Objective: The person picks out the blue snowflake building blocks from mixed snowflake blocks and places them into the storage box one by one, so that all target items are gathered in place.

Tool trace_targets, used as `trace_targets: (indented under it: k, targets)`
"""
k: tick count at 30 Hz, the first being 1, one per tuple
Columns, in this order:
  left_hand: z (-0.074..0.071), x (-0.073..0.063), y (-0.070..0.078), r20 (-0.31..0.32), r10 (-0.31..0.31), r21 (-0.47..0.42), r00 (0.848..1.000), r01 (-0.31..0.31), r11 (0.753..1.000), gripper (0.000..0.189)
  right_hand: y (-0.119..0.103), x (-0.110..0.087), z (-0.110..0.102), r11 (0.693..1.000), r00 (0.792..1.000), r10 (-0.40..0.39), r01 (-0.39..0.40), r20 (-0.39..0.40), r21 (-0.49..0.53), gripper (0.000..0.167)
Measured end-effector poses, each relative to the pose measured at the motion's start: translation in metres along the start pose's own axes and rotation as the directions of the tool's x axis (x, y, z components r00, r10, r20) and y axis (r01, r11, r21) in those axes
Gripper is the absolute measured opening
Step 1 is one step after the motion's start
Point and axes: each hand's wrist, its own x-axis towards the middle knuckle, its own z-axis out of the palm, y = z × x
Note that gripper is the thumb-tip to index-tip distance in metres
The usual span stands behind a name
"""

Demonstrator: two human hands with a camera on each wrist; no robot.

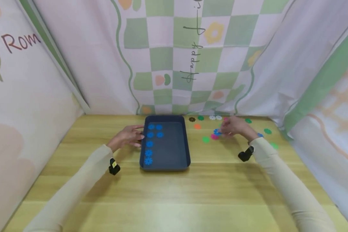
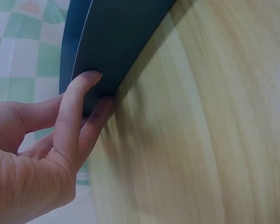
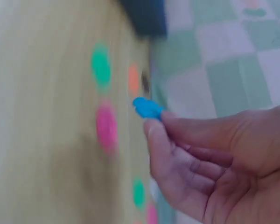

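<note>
My right hand (image 1: 233, 126) pinches a blue flower-shaped disc (image 3: 147, 108) between thumb and index finger, above the table at the right. Under and around that hand lie loose discs, among them a pink one (image 3: 106, 126) and a light green one (image 1: 206, 139). My left hand (image 1: 128, 136) is at the left side of a dark blue rectangular tray (image 1: 174, 151), its fingers against the outer wall in the left wrist view. Inside the tray, several blue flower-shaped discs (image 1: 149, 144) form a column along the left, with a short second column beside its far end.
Near the curtain (image 1: 188, 58) lie brown (image 1: 192, 119), white (image 1: 215, 118), orange (image 1: 197, 126) and green (image 1: 267, 131) discs. Another blue disc (image 1: 260, 135) lies right of my right hand. Wooden table surface (image 1: 168, 199) extends in front of the tray.
</note>
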Motion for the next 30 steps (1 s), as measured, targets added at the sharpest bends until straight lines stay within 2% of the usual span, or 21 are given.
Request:
trace_targets:
  k: [4,7,14,17,20,25,30]
  targets:
    - [-0.002,0.000,0.001,0.000,-0.005,-0.003,1.000,0.005,1.000,0.069,-0.019,0.004,0.022,0.975,0.997,-0.055,0.040,0.063,0.218,0.026]
    - [-0.002,-0.002,0.002,-0.006,-0.006,-0.005,1.000,0.006,1.000,0.069,-0.031,0.008,0.038,0.947,0.995,-0.072,0.045,0.073,0.317,0.033]
    - [-0.002,-0.003,0.003,0.000,-0.002,-0.005,1.000,0.002,1.000,0.070,-0.057,0.021,0.065,0.835,0.991,-0.071,-0.002,0.112,0.550,0.044]
    - [-0.002,-0.003,0.003,0.002,0.004,-0.005,1.000,-0.004,1.000,0.069,-0.070,0.028,0.075,0.804,0.990,-0.083,0.002,0.110,0.595,0.042]
    - [-0.002,-0.004,0.003,-0.003,0.001,-0.001,1.000,-0.001,1.000,0.069,-0.084,0.034,0.086,0.786,0.993,-0.075,0.003,0.091,0.618,0.039]
    - [-0.001,-0.002,0.002,-0.011,-0.017,0.001,1.000,0.017,1.000,0.068,-0.102,0.044,0.103,0.781,0.994,-0.073,0.010,0.076,0.624,0.031]
    - [0.000,-0.001,0.001,-0.012,-0.027,-0.002,1.000,0.027,1.000,0.067,-0.114,0.054,0.116,0.784,0.989,-0.066,-0.029,0.130,0.620,0.023]
